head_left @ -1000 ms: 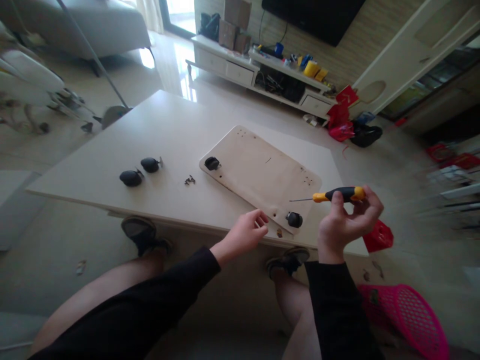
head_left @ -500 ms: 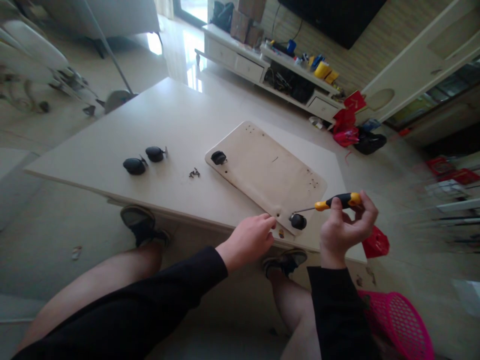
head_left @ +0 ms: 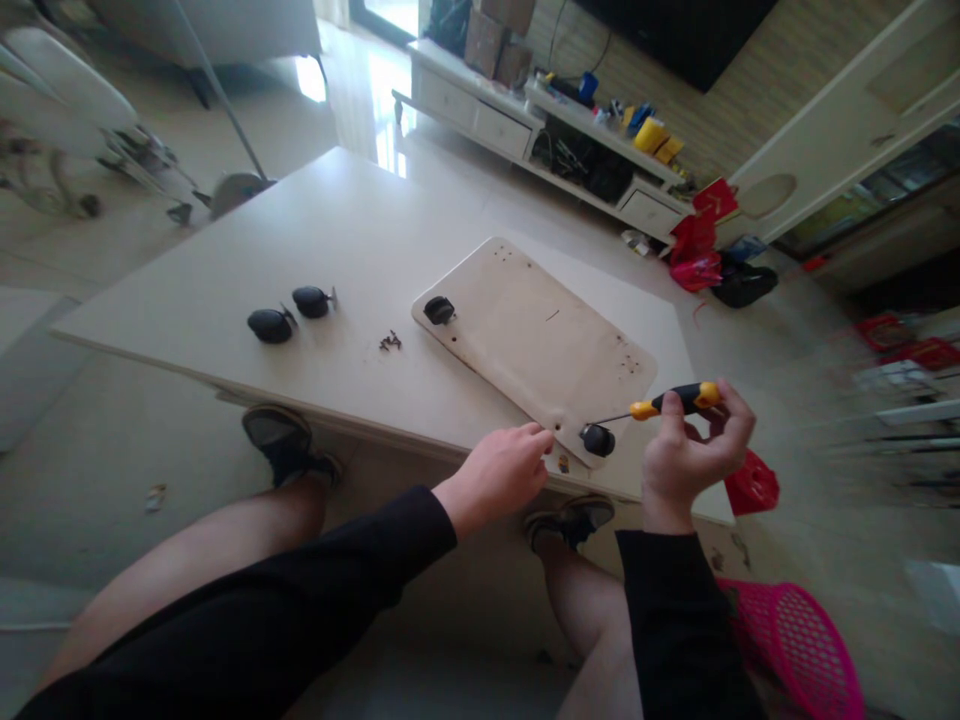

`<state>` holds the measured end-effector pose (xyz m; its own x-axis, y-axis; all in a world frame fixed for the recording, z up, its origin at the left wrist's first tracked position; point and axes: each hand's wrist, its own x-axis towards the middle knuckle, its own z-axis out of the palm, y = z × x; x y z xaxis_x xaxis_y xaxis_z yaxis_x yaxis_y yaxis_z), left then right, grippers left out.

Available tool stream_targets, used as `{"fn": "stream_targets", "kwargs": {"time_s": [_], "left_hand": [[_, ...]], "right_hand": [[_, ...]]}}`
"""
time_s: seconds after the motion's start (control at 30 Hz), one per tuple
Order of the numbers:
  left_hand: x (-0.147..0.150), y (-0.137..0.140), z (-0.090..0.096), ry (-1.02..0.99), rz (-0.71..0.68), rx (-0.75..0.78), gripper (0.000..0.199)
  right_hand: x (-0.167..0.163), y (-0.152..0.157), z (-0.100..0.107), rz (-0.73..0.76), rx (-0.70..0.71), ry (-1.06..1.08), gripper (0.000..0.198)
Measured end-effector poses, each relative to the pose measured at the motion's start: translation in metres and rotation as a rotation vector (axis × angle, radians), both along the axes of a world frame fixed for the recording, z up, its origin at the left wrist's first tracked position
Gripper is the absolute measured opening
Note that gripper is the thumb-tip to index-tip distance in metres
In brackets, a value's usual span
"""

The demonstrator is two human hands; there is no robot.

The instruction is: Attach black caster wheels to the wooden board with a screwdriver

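Observation:
A yellow-and-black screwdriver point(head_left: 686, 399) is gripped in my right hand point(head_left: 696, 455), its handle between thumb and curled fingers. Its thin shaft points left, and the tip meets the base of a black caster wheel point(head_left: 598, 440) at the near right corner of a cream board point(head_left: 517, 330). My left hand point(head_left: 506, 472) is closed at the board's near edge, just left of that caster, with fingertips partly hidden. A second caster point(head_left: 439, 310) stands on the board's left corner. Small holes dot the other two corners.
Two loose casters point(head_left: 271, 325) and a small pile of screws point(head_left: 391, 341) lie on the white table point(head_left: 360, 220). A pink mesh basket point(head_left: 814, 640) stands on the floor at lower right, near a red bag point(head_left: 752, 483). A TV cabinet point(head_left: 480, 110) is beyond.
The view has shifted very slightly. Both hands, the screwdriver and the board hold practically the same positions.

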<state>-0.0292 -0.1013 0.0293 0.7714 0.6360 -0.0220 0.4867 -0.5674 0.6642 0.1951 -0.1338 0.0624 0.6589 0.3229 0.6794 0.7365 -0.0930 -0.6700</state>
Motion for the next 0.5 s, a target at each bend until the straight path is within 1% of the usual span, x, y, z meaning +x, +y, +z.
{"fn": "stream_targets", "kwargs": {"time_s": [0.27, 0.5], "left_hand": [[0.0002, 0.0004, -0.0049, -0.010, -0.006, 0.026, 0.017], [0.0006, 0.0000, 0.0009, 0.030, -0.040, 0.011, 0.019]], "right_hand": [[0.0009, 0.0006, -0.0015, 0.005, 0.012, -0.015, 0.058], [-0.0005, 0.0008, -0.0004, 0.000, -0.009, -0.012, 0.058]]}}
